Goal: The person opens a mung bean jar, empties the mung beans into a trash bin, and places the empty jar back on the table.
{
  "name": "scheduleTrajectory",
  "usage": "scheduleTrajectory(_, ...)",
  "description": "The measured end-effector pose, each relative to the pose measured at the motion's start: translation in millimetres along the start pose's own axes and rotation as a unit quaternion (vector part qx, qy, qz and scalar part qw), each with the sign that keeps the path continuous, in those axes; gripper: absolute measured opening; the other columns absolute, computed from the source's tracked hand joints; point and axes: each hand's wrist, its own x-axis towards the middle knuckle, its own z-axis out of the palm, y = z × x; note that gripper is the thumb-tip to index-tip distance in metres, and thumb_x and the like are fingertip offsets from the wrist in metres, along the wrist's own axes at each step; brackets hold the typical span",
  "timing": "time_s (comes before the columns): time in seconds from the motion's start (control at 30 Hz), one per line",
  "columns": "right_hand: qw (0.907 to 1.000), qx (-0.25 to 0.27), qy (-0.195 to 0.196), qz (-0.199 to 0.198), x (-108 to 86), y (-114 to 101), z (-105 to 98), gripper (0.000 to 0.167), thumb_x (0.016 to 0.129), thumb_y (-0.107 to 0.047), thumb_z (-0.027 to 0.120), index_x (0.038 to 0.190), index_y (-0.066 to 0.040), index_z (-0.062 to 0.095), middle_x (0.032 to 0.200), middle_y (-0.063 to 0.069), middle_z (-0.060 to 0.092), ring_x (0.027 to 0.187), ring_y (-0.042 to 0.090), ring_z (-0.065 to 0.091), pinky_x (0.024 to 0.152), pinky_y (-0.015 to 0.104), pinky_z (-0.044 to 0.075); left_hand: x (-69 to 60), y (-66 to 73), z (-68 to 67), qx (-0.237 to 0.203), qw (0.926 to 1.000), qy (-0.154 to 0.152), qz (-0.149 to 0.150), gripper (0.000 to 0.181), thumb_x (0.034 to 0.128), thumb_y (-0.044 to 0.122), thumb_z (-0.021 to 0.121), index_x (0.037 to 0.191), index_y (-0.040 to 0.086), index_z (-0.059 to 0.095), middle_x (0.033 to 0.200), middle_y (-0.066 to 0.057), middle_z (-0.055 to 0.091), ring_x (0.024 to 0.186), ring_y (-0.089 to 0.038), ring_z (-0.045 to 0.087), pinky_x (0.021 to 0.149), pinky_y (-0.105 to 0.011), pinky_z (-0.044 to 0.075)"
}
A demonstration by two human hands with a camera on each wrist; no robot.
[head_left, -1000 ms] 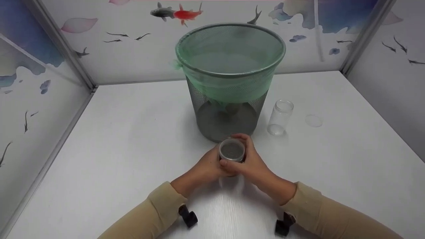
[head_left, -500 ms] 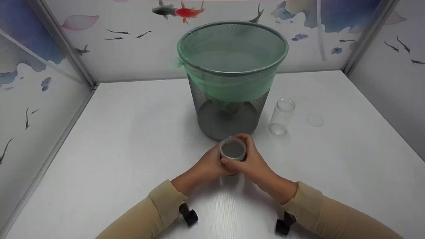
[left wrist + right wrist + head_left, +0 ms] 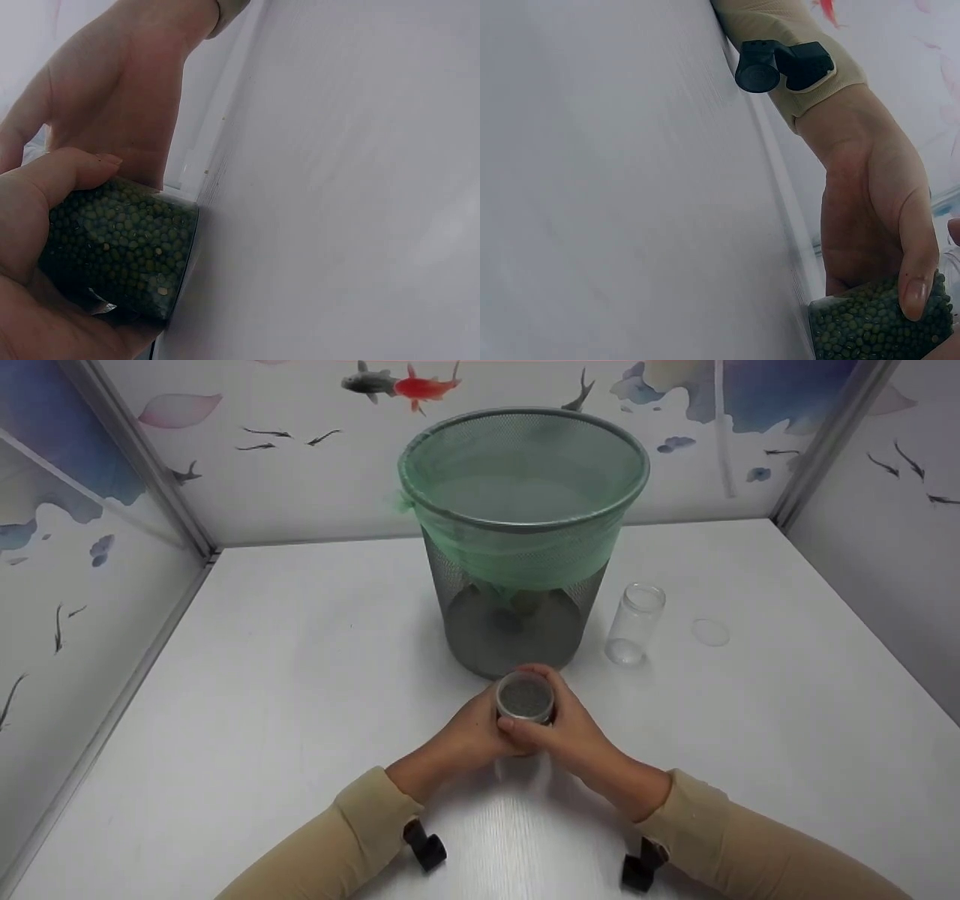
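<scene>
Both hands hold a clear jar of small green beans (image 3: 525,695) upright in front of the wire basket. My left hand (image 3: 474,729) grips the jar's lower part, its thumb lying across the side in the left wrist view. The right hand (image 3: 571,721) curls round the upper part, thumb near the rim and fingers on the far side. In the left wrist view, the beans (image 3: 127,244) show through the wall, with the jar's base at or close to the table. Whether a lid covers the mouth, I cannot tell.
A mesh waste basket (image 3: 514,637) lined with a green bag (image 3: 525,559) stands just beyond the hands. Right of it are a clear, upright jar (image 3: 634,624) and a thin clear disc (image 3: 709,632) lying flat. Printed panels edge the white table (image 3: 247,697).
The right hand's fingers have shifted slightly to the left round the jar's far side. Jar, left hand and the other things stay put; the head view has moved a little.
</scene>
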Motion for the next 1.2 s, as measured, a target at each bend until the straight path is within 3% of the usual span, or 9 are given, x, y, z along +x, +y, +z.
scheduleTrajectory(0.43,0.9999,0.009,-0.009,-0.003,-1.4,-2.1,0.5,0.078,0.089,-0.020,0.085,0.155,-0.010,0.044,0.152,0.008,0.052,0.138,0.025,0.049,0.116,0.047,0.035,-1.1,-0.5,-0.4,0.003,1.0000,-0.003,0.005,0.083,0.0891,0.017,0.086,0.160,0.015,0.043,0.151,-0.002,0.055,0.139,-0.020,0.052,0.115,-0.044,0.043)
scheduleTrajectory(0.7,0.9999,0.007,-0.010,-0.003,-2.0,-1.5,-0.7,0.088,0.087,-0.026,0.089,0.159,-0.018,0.039,0.155,0.008,0.048,0.142,0.025,0.046,0.116,0.047,0.034,-1.1,-0.4,-0.7,-0.008,0.9999,-0.006,0.008,0.085,0.0884,0.015,0.087,0.160,0.014,0.042,0.152,-0.004,0.054,0.139,-0.021,0.051,0.115,-0.044,0.043)
scheduleTrajectory(1.2,0.9998,0.006,0.020,-0.003,-2.6,-2.5,1.0,0.079,0.085,-0.021,0.088,0.146,-0.011,0.039,0.147,0.012,0.053,0.137,0.026,0.049,0.115,0.046,0.035,-0.4,-0.5,-1.0,-0.016,0.9998,-0.006,0.004,0.085,0.0876,0.016,0.088,0.159,0.014,0.043,0.150,-0.003,0.055,0.138,-0.021,0.052,0.114,-0.044,0.044)
